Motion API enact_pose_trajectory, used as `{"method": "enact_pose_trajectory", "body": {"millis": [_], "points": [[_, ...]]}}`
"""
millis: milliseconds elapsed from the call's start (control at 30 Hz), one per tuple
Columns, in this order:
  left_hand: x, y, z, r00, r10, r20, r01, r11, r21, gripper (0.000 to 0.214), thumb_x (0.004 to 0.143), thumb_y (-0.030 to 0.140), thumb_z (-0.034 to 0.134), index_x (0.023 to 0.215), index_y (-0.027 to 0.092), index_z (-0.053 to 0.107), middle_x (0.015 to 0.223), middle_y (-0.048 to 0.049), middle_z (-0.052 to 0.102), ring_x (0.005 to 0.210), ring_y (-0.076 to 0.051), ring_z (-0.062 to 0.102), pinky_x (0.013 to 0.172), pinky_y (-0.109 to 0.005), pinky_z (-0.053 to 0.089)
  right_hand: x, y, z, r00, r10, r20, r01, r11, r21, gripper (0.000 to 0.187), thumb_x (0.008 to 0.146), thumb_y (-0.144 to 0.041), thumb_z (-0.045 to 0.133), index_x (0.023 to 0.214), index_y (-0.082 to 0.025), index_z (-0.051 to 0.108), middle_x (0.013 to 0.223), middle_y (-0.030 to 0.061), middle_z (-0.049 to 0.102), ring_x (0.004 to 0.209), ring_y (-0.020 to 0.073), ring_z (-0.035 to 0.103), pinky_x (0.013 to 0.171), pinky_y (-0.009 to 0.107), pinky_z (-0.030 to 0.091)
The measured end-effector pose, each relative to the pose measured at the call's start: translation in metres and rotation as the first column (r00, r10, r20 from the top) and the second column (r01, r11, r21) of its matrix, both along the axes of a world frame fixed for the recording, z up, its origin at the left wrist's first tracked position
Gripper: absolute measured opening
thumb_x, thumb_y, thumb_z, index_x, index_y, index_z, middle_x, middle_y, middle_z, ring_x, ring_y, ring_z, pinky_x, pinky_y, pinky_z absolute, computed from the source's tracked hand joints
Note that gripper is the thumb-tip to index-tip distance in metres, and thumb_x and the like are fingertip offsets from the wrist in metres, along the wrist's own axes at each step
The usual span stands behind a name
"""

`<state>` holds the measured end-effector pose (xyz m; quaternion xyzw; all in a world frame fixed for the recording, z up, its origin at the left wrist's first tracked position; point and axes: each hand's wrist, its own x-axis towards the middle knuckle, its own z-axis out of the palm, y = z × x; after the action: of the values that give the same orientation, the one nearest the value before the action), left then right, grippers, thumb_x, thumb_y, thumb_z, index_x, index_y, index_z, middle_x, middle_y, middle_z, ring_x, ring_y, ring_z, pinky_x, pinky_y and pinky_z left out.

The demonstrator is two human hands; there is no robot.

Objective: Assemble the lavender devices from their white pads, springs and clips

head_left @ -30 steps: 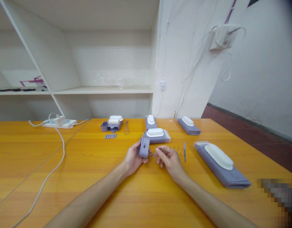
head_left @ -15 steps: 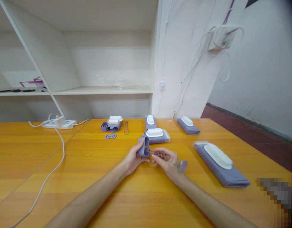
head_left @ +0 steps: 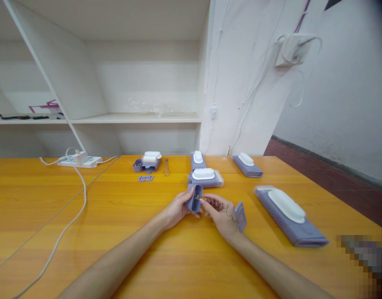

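Note:
My left hand (head_left: 175, 211) grips a small purple plastic housing (head_left: 193, 198), tilted so its open side faces the camera. My right hand (head_left: 222, 215) pinches a coiled metal spring (head_left: 213, 202) at the mouth of the housing. A small purple flat piece (head_left: 241, 216) hangs at the spring's other end, by my right wrist. Both hands hover just above the orange wooden table (head_left: 116, 232), near its middle.
Several purple devices with white tops lie on the table: one just behind my hands (head_left: 205, 177), two at the back (head_left: 197, 160) (head_left: 247, 165), a large one to the right (head_left: 290, 216). A partly assembled unit (head_left: 147, 162), a loose purple plate (head_left: 145, 178), another spring (head_left: 166, 167) and a power strip (head_left: 80, 161) with a white cable sit to the left.
The housing has turned so its open side faces up. The spring, stretched out a second ago, is now compressed against the housing. The purple end piece has dropped toward my right wrist.

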<state>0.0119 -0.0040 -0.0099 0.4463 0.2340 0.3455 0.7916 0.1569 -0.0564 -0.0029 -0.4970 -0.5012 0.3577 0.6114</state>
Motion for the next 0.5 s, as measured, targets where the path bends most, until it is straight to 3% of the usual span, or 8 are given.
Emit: {"method": "enact_pose_trajectory", "body": {"millis": [300,500], "points": [[0.0005,-0.0012,0.0013,1.000,0.028,0.013,-0.028,1.000,-0.001,0.037,0.081,0.046,0.055,0.093,0.011,0.058,0.079,-0.0080,0.064,0.069,-0.017,0.063,0.056,-0.027,0.051,-0.0010,-0.0017,0.0059,1.000,-0.026,-0.016,0.026,0.999,-0.034,0.036,0.061,-0.052,0.070,0.075,-0.019,0.070,0.056,0.0019,0.063,0.048,0.0156,0.055,0.043,0.026,0.044],[0.0010,-0.0045,0.0057,0.999,0.036,0.029,-0.037,0.999,0.009,0.032,0.081,0.041,0.059,0.100,0.016,0.057,0.091,-0.0064,0.063,0.077,-0.016,0.061,0.064,-0.030,0.052,0.0028,0.0001,0.0046,0.997,-0.067,0.027,0.067,0.998,0.010,0.026,0.064,-0.047,0.070,0.069,-0.021,0.069,0.058,0.0016,0.064,0.045,0.0155,0.055,0.043,0.028,0.045]]}}
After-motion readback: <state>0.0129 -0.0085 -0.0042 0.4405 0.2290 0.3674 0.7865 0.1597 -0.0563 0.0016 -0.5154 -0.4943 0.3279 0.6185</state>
